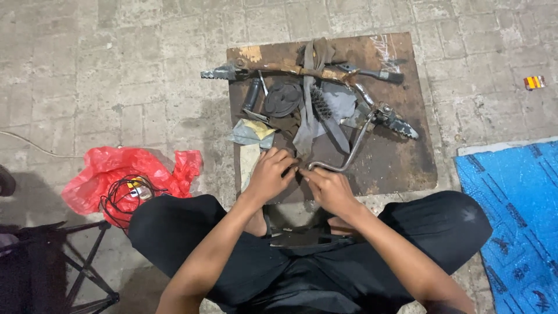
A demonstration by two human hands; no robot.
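Both my hands, left (268,174) and right (328,187), pinch together at the near end of a bent rod (343,158) on the board (401,157).

Flat, dim, cool light is falling from overhead across the paved floor (116,58), casting soft shadows. A darker shadow is pooling at the lower left beside the red plastic bag (110,174). Nothing is glaring. The middle is staying sharp, while paving lines are bending slightly toward the frame edges, and dark clothing is losing detail.
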